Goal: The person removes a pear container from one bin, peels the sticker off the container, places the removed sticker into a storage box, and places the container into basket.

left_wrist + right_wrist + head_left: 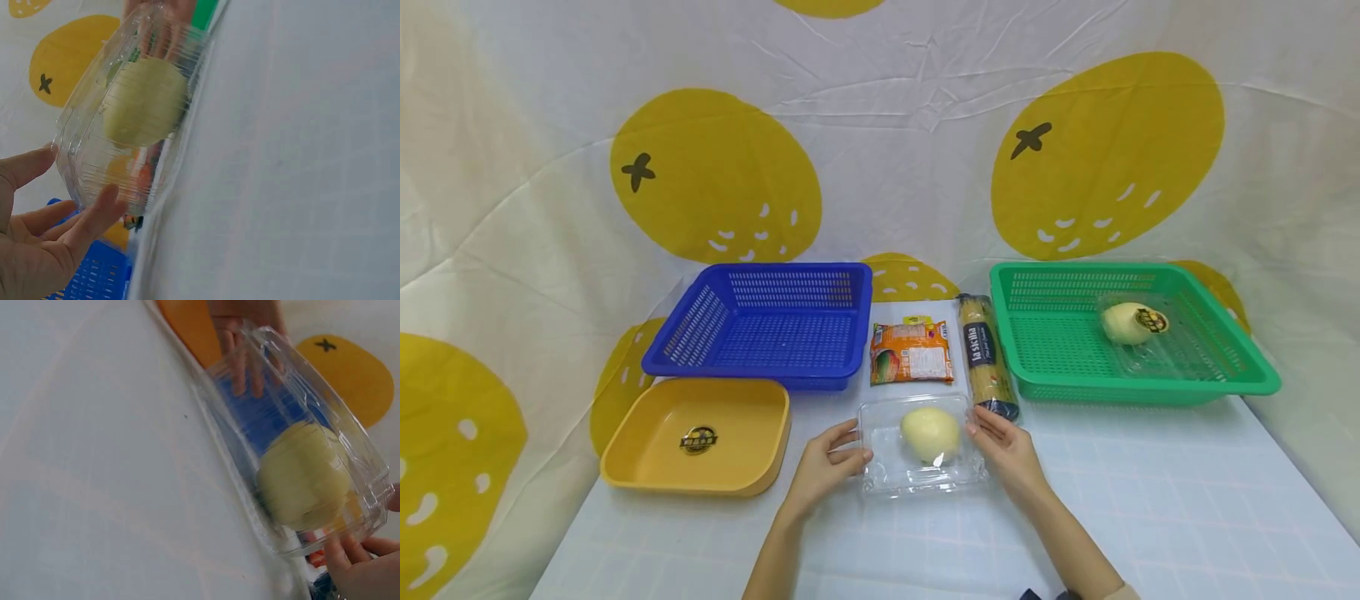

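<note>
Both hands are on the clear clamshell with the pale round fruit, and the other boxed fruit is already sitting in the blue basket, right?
Not quite. The other boxed fruit sits in the green basket, not the blue basket, which holds nothing visible; the head view shows this. The left hand and right hand do touch the clear clamshell.

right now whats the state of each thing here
clear box: closed, on table, pale round fruit inside
left hand: fingers touch box's left side
right hand: fingers touch its right side
blue basket: empty
yellow tray: empty
green basket: holds another boxed fruit
</note>
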Motion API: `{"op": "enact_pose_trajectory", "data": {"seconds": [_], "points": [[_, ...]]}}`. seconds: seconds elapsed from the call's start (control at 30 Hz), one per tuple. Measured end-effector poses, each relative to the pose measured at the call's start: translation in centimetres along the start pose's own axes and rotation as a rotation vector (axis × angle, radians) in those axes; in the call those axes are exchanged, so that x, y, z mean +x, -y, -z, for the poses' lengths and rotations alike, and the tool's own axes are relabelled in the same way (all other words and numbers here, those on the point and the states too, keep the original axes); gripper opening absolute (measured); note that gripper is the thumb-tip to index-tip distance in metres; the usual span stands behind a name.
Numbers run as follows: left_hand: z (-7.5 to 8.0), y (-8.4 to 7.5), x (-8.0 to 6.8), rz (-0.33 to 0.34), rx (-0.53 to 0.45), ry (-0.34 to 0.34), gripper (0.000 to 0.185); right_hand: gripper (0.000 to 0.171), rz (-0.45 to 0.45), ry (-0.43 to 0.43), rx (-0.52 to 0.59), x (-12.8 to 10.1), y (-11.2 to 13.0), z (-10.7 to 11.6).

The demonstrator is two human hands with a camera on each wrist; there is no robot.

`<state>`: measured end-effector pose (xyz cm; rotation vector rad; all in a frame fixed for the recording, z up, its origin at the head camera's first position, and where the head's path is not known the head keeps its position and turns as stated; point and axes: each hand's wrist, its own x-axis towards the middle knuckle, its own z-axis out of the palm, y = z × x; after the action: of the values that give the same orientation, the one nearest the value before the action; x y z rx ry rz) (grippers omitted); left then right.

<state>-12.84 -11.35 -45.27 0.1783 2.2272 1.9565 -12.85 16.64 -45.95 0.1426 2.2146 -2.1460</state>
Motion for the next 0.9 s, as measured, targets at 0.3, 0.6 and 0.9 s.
{"op": "enact_pose_trajectory", "data": {"seconds": [0.3,0.6,0.9], "points": [[-0.1,0.5,-0.5,0.014,-0.048,-0.023,0.067,0.052,0.009,0.067,0.027,-0.3,0.0,0.7],[-0.4,0.5,-1.0,0.027,-0.073,-0.043,0.063,0.053,-0.006,0.074,0.017,-0.7,0.0,0.8],[-0.1,-0.8,-1.4,0.015,-0.017,-0.056,0.067,0.054,-0.028,0.084,0.022,-1.4,1.4,0.6]]}}
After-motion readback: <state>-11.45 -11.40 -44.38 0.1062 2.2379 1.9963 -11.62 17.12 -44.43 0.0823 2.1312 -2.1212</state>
